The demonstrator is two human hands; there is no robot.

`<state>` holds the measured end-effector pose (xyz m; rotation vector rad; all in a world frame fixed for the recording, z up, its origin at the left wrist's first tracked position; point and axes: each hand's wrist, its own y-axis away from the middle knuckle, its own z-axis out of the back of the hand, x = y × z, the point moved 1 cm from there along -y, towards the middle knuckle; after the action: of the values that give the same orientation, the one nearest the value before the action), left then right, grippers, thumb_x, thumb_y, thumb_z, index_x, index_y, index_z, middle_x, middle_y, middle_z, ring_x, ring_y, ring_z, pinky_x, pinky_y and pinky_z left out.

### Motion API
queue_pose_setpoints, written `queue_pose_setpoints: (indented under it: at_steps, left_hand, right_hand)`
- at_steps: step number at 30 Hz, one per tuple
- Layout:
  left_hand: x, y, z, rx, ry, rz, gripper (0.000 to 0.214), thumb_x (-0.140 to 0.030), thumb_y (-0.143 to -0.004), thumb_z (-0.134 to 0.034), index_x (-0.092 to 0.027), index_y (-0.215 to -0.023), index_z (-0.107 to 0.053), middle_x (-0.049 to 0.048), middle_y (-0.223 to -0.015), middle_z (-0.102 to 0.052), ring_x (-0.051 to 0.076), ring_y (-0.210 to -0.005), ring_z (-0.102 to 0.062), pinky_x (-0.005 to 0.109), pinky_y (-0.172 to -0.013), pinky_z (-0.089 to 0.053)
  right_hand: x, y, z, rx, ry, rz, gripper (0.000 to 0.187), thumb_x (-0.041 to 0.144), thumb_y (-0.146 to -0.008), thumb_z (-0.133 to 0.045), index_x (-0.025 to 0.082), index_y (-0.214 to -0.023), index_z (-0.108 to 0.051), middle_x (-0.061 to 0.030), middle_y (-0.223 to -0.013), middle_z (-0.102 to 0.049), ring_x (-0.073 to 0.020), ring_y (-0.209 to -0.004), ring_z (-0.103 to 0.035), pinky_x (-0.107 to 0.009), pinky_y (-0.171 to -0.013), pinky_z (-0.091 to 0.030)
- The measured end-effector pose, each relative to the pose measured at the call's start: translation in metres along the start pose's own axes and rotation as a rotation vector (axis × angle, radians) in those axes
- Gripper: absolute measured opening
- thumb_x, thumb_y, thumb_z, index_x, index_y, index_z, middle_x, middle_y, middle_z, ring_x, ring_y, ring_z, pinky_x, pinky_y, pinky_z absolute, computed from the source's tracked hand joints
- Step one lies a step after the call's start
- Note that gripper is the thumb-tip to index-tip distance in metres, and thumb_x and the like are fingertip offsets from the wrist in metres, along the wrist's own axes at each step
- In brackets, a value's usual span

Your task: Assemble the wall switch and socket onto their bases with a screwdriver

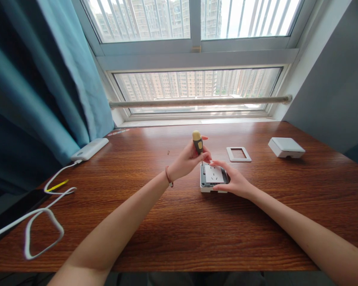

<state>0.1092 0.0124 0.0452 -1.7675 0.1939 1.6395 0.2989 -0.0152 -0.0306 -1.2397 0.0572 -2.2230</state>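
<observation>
A wall socket [214, 174] with a white face and a grey frame rests on a white mounting box on the table. My left hand [198, 154] is closed around a screwdriver [197, 142] with a yellow and dark grey handle. The screwdriver stands nearly upright, its shaft reaching down to the left side of the socket's frame. My right hand [233, 180] grips the socket from the right, fingers at its far edge and thumb at the near edge. The screwdriver's tip is too small to make out clearly.
A white cover frame [239, 154] lies beyond the socket. Farther right sits another white box [286, 147]. A small screw [168, 152] lies left of my left hand. At the left are a white power strip [90, 149], its looped cable [44, 210] and a yellow strip [57, 186].
</observation>
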Motion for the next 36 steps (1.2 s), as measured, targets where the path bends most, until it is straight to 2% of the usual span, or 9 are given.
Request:
queue_pose_setpoints:
  at_steps: [11,17,20,25,28,32,36]
  left_hand:
    - [0.000,-0.001,0.002,0.039,-0.037,-0.005,0.040,-0.023,-0.079,-0.059,-0.017,-0.113,-0.038,0.0001,-0.074,-0.057,0.011,-0.068,-0.058,0.027,-0.066,-0.049]
    - [0.000,0.001,0.005,0.126,-0.078,-0.009,0.038,-0.022,-0.079,-0.058,-0.017,-0.113,-0.040,0.0052,-0.087,-0.058,0.014,-0.079,-0.059,0.030,-0.074,-0.049]
    - [0.003,0.001,0.005,0.089,-0.094,0.001,0.038,-0.021,-0.078,-0.060,-0.016,-0.111,-0.042,0.0038,-0.081,-0.059,0.014,-0.075,-0.060,0.029,-0.072,-0.049]
    - [0.011,0.001,0.003,-0.080,-0.165,0.015,0.031,-0.021,-0.069,-0.069,-0.013,-0.094,-0.053,0.0021,-0.071,-0.063,0.013,-0.066,-0.061,0.026,-0.065,-0.050]
    - [0.013,0.001,0.003,-0.136,-0.136,0.025,0.030,-0.024,-0.065,-0.072,-0.013,-0.087,-0.054,0.0014,-0.067,-0.063,0.014,-0.062,-0.062,0.027,-0.062,-0.051]
    - [0.011,0.001,0.003,-0.153,-0.064,0.046,0.032,-0.025,-0.064,-0.073,-0.012,-0.086,-0.054,0.0006,-0.065,-0.063,0.013,-0.060,-0.062,0.027,-0.062,-0.052]
    - [0.008,0.001,0.003,-0.140,-0.031,0.042,0.033,-0.027,-0.064,-0.073,-0.012,-0.086,-0.054,0.0002,-0.064,-0.063,0.013,-0.060,-0.062,0.028,-0.063,-0.052]
  right_hand:
    - [0.000,0.001,-0.002,-0.011,0.019,-0.022,0.074,0.041,-0.062,-0.072,0.026,-0.126,-0.037,-0.0080,-0.123,-0.050,-0.0265,-0.112,-0.048,-0.043,-0.094,-0.037]
    - [-0.004,0.001,-0.004,-0.016,0.005,0.000,0.076,0.040,-0.064,-0.072,0.026,-0.127,-0.034,-0.0081,-0.126,-0.048,-0.0261,-0.117,-0.043,-0.043,-0.098,-0.034]
    - [-0.004,0.001,-0.004,-0.014,0.023,-0.007,0.074,0.041,-0.064,-0.072,0.026,-0.127,-0.034,-0.0077,-0.125,-0.049,-0.0260,-0.116,-0.044,-0.042,-0.097,-0.035]
    - [-0.002,0.001,-0.004,-0.008,0.056,-0.009,0.073,0.041,-0.065,-0.071,0.026,-0.126,-0.035,-0.0076,-0.124,-0.048,-0.0263,-0.113,-0.045,-0.041,-0.095,-0.037]
    - [0.001,0.001,-0.004,-0.002,0.096,0.010,0.071,0.042,-0.067,-0.068,0.025,-0.127,-0.034,-0.0082,-0.124,-0.046,-0.0267,-0.114,-0.044,-0.041,-0.095,-0.036]
    - [0.007,0.000,-0.002,0.030,0.185,0.061,0.070,0.042,-0.071,-0.065,0.025,-0.130,-0.033,-0.0101,-0.127,-0.041,-0.0269,-0.117,-0.040,-0.041,-0.099,-0.033]
    - [0.018,-0.003,-0.001,0.015,0.349,0.101,0.071,0.044,-0.070,-0.064,0.024,-0.130,-0.034,-0.0113,-0.132,-0.036,-0.0295,-0.121,-0.033,-0.046,-0.102,-0.028]
